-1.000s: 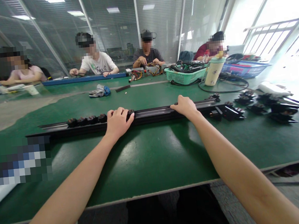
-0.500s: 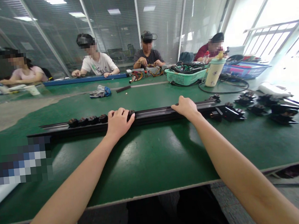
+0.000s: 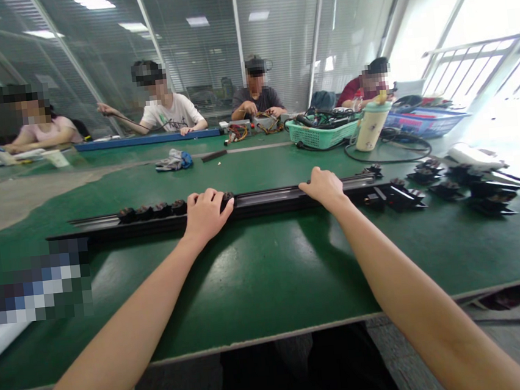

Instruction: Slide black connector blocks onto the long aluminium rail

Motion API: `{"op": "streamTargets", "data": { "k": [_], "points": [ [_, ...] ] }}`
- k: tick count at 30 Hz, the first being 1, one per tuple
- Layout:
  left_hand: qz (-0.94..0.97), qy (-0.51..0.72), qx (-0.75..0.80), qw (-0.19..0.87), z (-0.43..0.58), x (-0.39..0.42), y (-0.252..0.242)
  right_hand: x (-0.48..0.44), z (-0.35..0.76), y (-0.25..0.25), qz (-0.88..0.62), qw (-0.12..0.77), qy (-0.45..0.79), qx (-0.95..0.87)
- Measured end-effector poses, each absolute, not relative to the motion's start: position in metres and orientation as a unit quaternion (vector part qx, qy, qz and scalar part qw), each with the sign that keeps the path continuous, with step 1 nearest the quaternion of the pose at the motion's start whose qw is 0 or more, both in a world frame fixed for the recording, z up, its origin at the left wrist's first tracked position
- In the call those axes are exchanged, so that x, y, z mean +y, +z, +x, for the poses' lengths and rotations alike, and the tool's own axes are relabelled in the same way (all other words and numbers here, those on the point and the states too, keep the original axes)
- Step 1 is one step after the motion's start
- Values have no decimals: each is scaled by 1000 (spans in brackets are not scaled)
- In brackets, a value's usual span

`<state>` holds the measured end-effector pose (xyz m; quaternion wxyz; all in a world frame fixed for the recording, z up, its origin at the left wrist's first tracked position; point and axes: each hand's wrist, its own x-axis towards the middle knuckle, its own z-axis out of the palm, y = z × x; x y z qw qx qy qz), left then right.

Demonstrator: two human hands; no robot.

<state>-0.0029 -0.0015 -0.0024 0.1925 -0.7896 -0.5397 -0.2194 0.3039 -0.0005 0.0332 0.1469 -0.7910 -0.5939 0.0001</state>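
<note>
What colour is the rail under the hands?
The rail is black, best seen in the head view.

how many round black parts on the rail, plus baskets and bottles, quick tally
round black parts on the rail: 5
green basket, blue basket: 2
bottle: 1
total: 8

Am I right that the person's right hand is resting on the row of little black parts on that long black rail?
No, it's the left hand on the row of little black parts on the long black rail, as the head view shows; the right hand sits further along.
</note>
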Motion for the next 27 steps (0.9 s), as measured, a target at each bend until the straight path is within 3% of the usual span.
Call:
{"op": "streamTargets", "data": {
  "k": [27],
  "points": [
    [-790,-216,-539,195,-2,-1,-3,-4,303,34,-813,151,-3,-563]
  ]
}}
